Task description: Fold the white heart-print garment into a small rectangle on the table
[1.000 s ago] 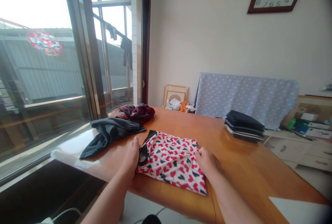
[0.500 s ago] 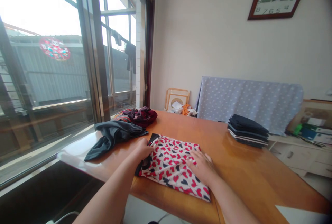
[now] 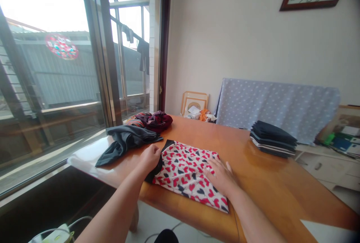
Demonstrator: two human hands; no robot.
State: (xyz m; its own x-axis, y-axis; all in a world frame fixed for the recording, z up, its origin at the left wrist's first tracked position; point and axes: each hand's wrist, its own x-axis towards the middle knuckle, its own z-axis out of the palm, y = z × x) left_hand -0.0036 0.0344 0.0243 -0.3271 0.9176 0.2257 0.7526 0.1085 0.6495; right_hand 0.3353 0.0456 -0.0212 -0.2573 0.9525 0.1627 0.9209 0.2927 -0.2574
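Observation:
A folded white shirt (image 3: 188, 171) with red and dark hearts lies near the table's front edge, its black trim along the left side. My left hand (image 3: 152, 157) is closed at that trim, fingers curled around the black fabric; the fingertips are partly hidden. Flat on the shirt's right part rests my right hand (image 3: 221, 175), its fingers spread. Left of the shirt is a crumpled dark grey garment (image 3: 126, 140), close to my left hand but apart from it.
Behind the grey garment sits a bunched maroon and striped cloth (image 3: 157, 121). A stack of folded dark clothes (image 3: 271, 138) stands on the wooden table (image 3: 261, 183) at the right. A window (image 3: 62, 70) borders the left side, and a cloth-covered piece (image 3: 275, 106) stands behind the table.
My left hand has shifted slightly at the shirt's left edge, and the black trim there now lies less open. The right hand stays on the shirt. The view has tilted down a little.

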